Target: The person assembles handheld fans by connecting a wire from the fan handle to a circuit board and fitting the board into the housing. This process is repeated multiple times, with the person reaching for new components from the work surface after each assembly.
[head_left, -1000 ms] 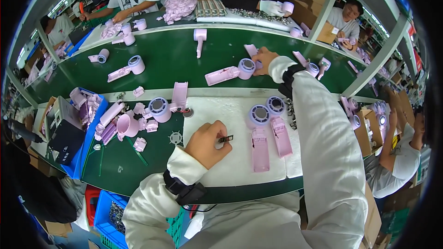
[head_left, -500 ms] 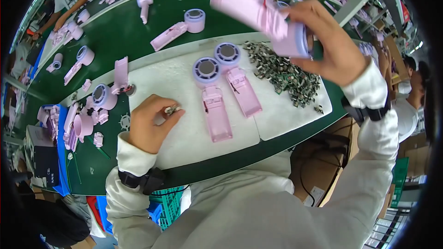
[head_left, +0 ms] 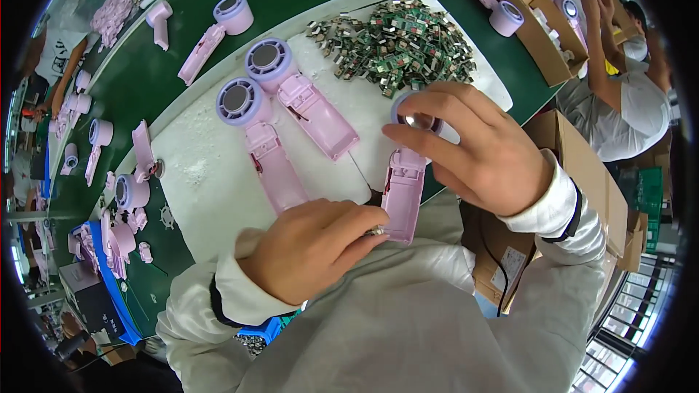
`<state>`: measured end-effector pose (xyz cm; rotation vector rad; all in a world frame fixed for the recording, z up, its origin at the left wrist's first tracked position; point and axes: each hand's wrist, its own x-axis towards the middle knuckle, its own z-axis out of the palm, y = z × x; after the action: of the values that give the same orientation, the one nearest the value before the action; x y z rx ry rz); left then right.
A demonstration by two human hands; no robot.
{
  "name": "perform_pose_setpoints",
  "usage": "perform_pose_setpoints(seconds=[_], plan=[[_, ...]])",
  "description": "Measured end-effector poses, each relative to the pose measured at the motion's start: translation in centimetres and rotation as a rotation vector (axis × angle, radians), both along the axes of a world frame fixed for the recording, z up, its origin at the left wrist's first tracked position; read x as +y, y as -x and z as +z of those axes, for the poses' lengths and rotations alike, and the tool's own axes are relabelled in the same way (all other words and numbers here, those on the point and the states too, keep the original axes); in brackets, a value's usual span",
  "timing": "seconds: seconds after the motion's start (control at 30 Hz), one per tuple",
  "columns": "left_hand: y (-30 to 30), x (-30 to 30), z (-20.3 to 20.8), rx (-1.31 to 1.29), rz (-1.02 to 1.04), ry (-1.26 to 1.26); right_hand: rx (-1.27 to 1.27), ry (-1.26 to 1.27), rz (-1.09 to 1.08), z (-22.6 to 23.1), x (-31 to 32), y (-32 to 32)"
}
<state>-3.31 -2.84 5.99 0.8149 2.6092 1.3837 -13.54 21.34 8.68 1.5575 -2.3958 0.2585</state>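
Observation:
My right hand is closed around the round head of a pink handheld fan housing, its hollow handle pointing toward me. A dark red wire shows inside that handle. My left hand pinches a small circuit board, mostly covered by the fingers, beside the handle's lower end. Whether the board touches the handle I cannot tell. Left of these, two similar fan housings, one nearer and one farther, lie on a white foam sheet with their handles open. Both have lilac heads with dark grey round centres.
A heap of small green circuit boards covers the far part of the foam. More pink fan parts lie along the green table and beside a blue bin at left. At right stand an open carton and a co-worker.
My right hand has brought the fan housing down from its raised position, handle now toward me. My left hand has moved right with the circuit board to the handle's end. The view has shifted.

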Motion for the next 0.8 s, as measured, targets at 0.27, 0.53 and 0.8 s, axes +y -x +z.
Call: perform_pose_setpoints(seconds=[0.27,0.53,0.8], plan=[[-1.1,2.0,-3.1,-0.043,-0.139,-0.130,-0.387,-0.113,-0.005,-3.2,0.5,-2.3],[-1.3,1.8,-4.2,-0.182,-0.130,-0.153,-0.561,0.200,0.174,-5.6,0.2,-0.8],[-1.1,1.8,-3.8,-0.275,-0.111,-0.172,-0.730,0.351,0.246,-6.4,0.4,0.1]])
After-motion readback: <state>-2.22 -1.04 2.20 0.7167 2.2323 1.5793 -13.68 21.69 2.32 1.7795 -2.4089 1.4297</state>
